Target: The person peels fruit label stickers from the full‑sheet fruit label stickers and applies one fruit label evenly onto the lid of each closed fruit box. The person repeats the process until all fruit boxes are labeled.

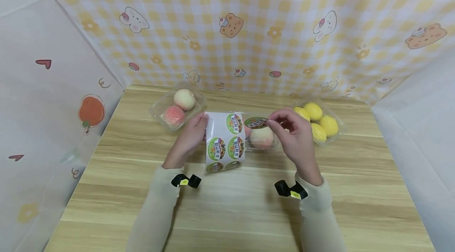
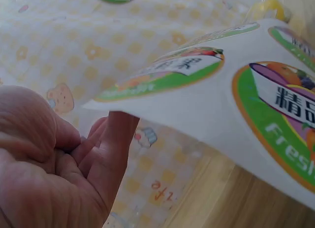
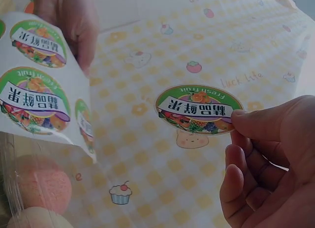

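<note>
A white sheet of oval fruit stickers (image 1: pixel 225 129) is held up by its left edge in my left hand (image 1: pixel 188 137); the sheet's lower end curls. Between thumb and forefinger, my right hand (image 1: pixel 296 137) pinches one loose oval sticker (image 3: pixel 199 110) by its end, apart from the sheet. The sticker is green-edged, with fruit pictures and dark lettering. Below both hands, a clear box of peaches (image 1: pixel 262 138) stands on the table, partly hidden by the sheet. In the left wrist view, the left hand's fingers (image 2: pixel 118 149) lie against the sheet's edge.
At the back left sits a clear box with a pink and a cream peach (image 1: pixel 179 108). A clear box of yellow lemons (image 1: pixel 321 123) stands behind the right hand. The wooden table (image 1: pixel 227 212) backs onto a checked cloth (image 1: pixel 256 46).
</note>
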The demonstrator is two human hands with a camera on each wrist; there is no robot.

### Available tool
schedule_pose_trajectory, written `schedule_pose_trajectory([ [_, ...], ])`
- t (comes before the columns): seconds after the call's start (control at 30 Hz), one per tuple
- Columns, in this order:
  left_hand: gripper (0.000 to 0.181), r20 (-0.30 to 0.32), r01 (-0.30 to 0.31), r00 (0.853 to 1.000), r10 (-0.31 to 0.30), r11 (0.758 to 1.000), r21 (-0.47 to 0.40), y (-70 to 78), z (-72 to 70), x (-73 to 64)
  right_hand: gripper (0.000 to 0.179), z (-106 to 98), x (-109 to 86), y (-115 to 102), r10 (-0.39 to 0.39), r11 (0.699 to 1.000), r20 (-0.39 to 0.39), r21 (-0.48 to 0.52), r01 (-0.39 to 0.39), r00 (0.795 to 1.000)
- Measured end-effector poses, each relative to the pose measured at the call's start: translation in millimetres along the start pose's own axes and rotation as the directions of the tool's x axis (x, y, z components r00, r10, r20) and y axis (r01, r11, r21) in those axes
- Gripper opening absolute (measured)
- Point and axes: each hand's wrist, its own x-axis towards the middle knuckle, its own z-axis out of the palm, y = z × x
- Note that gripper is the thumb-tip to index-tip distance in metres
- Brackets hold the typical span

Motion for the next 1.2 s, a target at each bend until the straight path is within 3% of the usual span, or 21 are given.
schedule_pose_trajectory([
  [0.13,0.04,-0.05,0.007,0.999,-0.006,1.0,0.017,-4.7,-12.0,5.1,0.01,0,0.7,1,0.0,1.0,0.001,0.021,0.0,1.0],
  [0.33,0.043,-0.123,0.059,0.992,-0.042,0.988,0.143,-8.9,-29.2,7.5,0.009,-1,0.9,0,0.012,1.0,0.004,0.021,-0.012,1.0],
  [0.47,0.045,-0.147,0.061,0.989,-0.031,0.976,0.208,-11.1,-38.4,8.0,0.009,0,1.0,0,0.023,1.0,-0.002,0.001,-0.023,1.0],
  [0.67,0.043,-0.214,0.041,0.976,0.04,0.932,0.361,-38.5,-55.0,25.4,0.009,-1,0.5,2,0.045,0.999,-0.005,-0.001,-0.045,0.999],
  [0.8,0.043,-0.224,0.076,0.975,0.019,0.911,0.406,-51.1,-63.8,34.0,0.005,-3,1.3,7,0.131,0.991,-0.008,0.023,-0.131,0.991],
  [0.93,0.039,-0.225,0.109,0.974,-0.01,0.895,0.433,-44.4,-65.3,30.8,0.007,-6,3.2,16,0.254,0.966,-0.01,0.057,-0.253,0.967],
  [1.0,0.039,-0.213,0.097,0.977,-0.001,0.894,0.438,-32.9,-62.5,22.1,0.009,-7,4.0,20,0.292,0.954,-0.006,0.076,-0.29,0.957],
  [1.13,0.04,-0.201,0.08,0.98,0.007,0.903,0.421,-20.2,-60.0,11.9,0.008,-9,5.4,27,0.316,0.942,0.006,0.114,-0.314,0.949],
  [1.2,0.04,-0.199,0.075,0.98,0.009,0.908,0.411,-22.4,-61.4,13.3,0.004,-9,5.7,29,0.324,0.939,0.012,0.116,-0.323,0.946],
])
